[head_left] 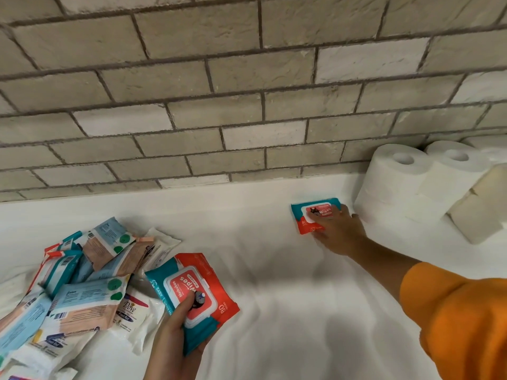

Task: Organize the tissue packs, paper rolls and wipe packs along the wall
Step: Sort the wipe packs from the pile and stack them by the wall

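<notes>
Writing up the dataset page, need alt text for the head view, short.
A person's right hand presses a teal-and-red wipe pack flat on a white surface beside paper rolls standing against a brick wall. The left hand holds a second teal-and-red wipe pack. A loose pile of assorted packs lies at the left.

Back wall: pale beige and off-white brick, dark grout, rough faces. Below it, a white wrinkled cloth-covered tabletop; soft, even light, faint shadows.
</notes>
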